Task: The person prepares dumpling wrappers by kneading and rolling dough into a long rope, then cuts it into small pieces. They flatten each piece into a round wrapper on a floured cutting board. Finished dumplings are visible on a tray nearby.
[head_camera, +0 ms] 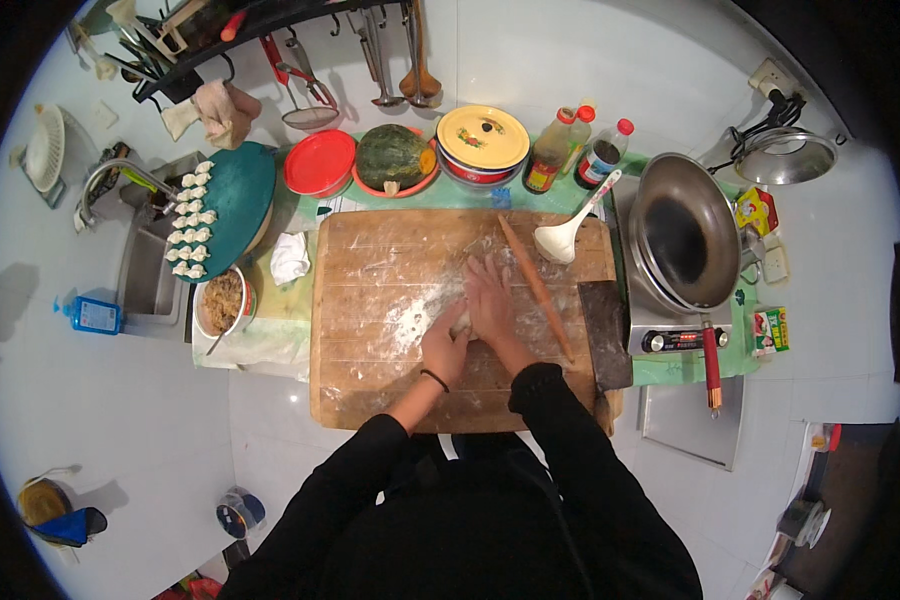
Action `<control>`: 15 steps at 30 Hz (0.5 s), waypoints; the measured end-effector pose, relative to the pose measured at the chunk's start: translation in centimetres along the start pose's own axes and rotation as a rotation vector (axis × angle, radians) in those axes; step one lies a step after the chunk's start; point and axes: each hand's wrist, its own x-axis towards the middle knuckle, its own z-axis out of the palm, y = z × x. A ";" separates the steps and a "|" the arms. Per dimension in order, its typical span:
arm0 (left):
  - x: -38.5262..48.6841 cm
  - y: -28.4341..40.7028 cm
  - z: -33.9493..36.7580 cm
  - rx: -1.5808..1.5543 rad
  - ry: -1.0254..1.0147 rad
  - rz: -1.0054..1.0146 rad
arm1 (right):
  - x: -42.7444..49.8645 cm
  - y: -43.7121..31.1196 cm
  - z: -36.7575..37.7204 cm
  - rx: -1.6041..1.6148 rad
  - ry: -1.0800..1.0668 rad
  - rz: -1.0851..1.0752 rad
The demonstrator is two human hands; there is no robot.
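Note:
Over the middle of a floured wooden board, my two hands meet. Between the thumb and fingers of my left hand is a small pale piece of dough, mostly hidden. My right hand lies against it from the right with its fingers stretched out; what is under its palm is hidden. White flour is scattered left of my hands. To their right lies a slim wooden rolling pin. A white ladle rests at the board's upper right, and a dark cleaver lies along its right edge.
At left, a green round board carries rows of dumplings beside a bowl of filling and a sink. A pumpkin, lidded pot and bottles stand behind. Pans sit on a cooker at right.

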 end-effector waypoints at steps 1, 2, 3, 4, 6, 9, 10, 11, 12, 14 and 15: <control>0.3 0.0 0.3 -0.112 0.002 -0.100 | 0.6 0.3 0.1 -0.055 0.050 0.038; 0.5 0.1 0.8 -0.218 0.028 -0.178 | 1.0 0.4 0.4 -0.086 0.169 0.033; 0.8 0.1 1.2 -0.312 0.037 -0.292 | 1.5 0.4 0.6 -0.004 0.073 0.155; 0.9 0.1 1.3 -0.204 0.049 -0.189 | 1.5 0.2 0.9 0.098 0.048 0.232; 0.8 -0.1 1.5 0.030 0.037 -0.054 | 1.1 -0.2 1.1 0.279 0.003 0.279; 0.1 -0.7 0.9 0.247 -0.038 0.189 | -0.7 -0.6 0.5 0.303 -0.051 0.143; 0.0 -0.7 0.9 0.177 -0.056 0.084 | -0.7 -0.5 0.1 0.162 -0.064 0.059; 0.1 -0.8 0.9 0.102 -0.046 0.005 | -0.7 -0.4 -0.2 0.020 -0.063 0.009; 0.2 -0.8 0.9 0.011 0.011 -0.039 | -0.4 -0.3 -0.4 -0.033 -0.030 0.009; 0.9 -0.5 1.4 -0.149 0.060 -0.138 | 0.9 0.0 -0.5 -0.121 0.105 0.025; 1.2 -0.3 1.7 -0.229 0.051 -0.242 | 1.6 0.0 -0.5 -0.075 0.036 0.115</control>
